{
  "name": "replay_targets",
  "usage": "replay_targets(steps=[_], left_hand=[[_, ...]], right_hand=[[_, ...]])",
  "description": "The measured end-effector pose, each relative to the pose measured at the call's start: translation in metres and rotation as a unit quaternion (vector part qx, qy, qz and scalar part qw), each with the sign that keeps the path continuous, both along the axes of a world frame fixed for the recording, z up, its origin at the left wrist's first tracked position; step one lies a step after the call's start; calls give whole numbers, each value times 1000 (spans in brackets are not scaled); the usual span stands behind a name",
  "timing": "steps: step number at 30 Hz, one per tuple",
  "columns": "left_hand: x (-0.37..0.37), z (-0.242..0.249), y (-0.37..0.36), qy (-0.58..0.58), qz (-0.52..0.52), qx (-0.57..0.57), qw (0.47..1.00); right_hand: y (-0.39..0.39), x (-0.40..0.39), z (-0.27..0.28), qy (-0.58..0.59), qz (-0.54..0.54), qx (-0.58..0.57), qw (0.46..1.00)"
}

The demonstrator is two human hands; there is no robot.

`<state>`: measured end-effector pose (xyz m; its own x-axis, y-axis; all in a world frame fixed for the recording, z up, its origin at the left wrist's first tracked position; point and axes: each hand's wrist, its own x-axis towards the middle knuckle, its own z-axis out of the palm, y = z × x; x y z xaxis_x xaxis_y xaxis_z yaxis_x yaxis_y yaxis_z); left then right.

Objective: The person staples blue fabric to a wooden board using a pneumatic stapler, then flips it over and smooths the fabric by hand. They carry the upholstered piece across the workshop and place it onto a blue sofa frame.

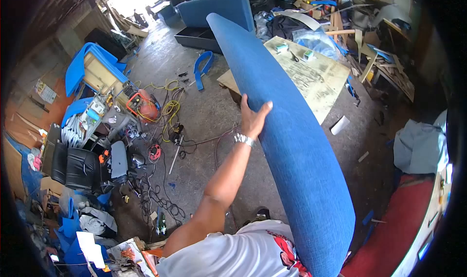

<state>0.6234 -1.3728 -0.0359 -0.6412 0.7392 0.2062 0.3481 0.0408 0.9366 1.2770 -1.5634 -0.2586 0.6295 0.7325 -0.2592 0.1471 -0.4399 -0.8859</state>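
A long, curved panel covered in blue fabric (296, 145) stands tilted in front of me, from the bottom right up to the top centre. My left hand (254, 119) is on its left edge, with the thumb over the fabric face and the other fingers at the edge. A metal watch is on that wrist. My right hand does not show; the lower end of the panel and the frame edge hide that side. Behind the panel is a low wooden table (323, 84) with small boxes on it.
A blue sofa piece with an open dark base (197, 39) stands at the back. Cables and a red compressor (145, 105) lie left on the floor. A black seat (81, 167) is at far left, a red upholstered piece (401, 218) at right. Scrap wood fills the back right.
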Motion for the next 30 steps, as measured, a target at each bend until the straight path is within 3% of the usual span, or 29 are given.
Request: replay_targets(steps=[8,12,15,18,20,22,25,28,29,30], left_hand=[[14,-104,-42,-214,86,-63,971],[28,-206,-32,-311,159,-117,930],[45,-252,-29,-338,189,-191,902],[73,-295,-11,-534,127,-147,823],[104,-299,17,-554,108,-120,817],[128,-308,55,-615,69,-80,782],[157,-311,105,-588,180,-176,768],[161,-354,149,-521,216,-173,807],[158,-379,163,-428,212,-223,850],[150,-407,177,-328,204,-272,882]], right_hand=[[-74,-37,-37,128,-61,-78,987],[-73,-24,-38,148,-65,-79,984],[-45,-1,-37,162,-65,-62,983],[1,30,-41,190,-49,-36,980],[50,47,-30,264,-25,-11,964],[110,70,-36,241,-9,0,970],[162,98,-64,248,-18,-72,966],[235,106,-97,226,-5,-83,971],[254,105,-112,215,-10,-87,973],[272,117,-143,273,-15,-89,958]])
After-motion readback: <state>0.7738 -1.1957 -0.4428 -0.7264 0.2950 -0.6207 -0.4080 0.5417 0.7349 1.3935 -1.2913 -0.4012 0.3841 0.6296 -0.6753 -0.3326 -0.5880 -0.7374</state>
